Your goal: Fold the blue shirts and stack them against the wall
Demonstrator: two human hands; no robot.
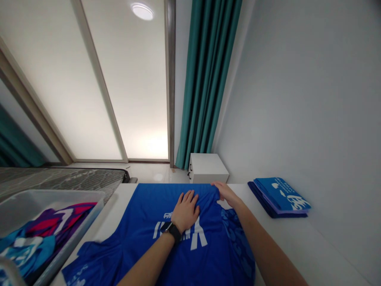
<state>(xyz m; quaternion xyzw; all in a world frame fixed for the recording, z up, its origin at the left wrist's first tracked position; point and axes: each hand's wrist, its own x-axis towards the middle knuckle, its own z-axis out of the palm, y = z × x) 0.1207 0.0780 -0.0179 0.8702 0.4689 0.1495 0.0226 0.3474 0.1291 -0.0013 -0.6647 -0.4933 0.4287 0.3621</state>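
A blue shirt (143,242) with white print lies spread over a white table (111,214). My left hand (186,211), with a dark watch on its wrist, rests flat on the shirt's middle, fingers apart. At the shirt's far right edge, my right hand (226,194) grips the blue fabric, its fingertips partly hidden behind the cloth. The patterned sleeve on the right hangs beside my right forearm, and the other sleeve lies at the lower left.
Folded clothes (281,196) are stacked on the table at the right, by the wall. A translucent bin (99,197) holding colourful clothes stands at the left. Beyond the table are a white cabinet (208,169), a teal curtain (208,79) and a dark bed edge (119,176).
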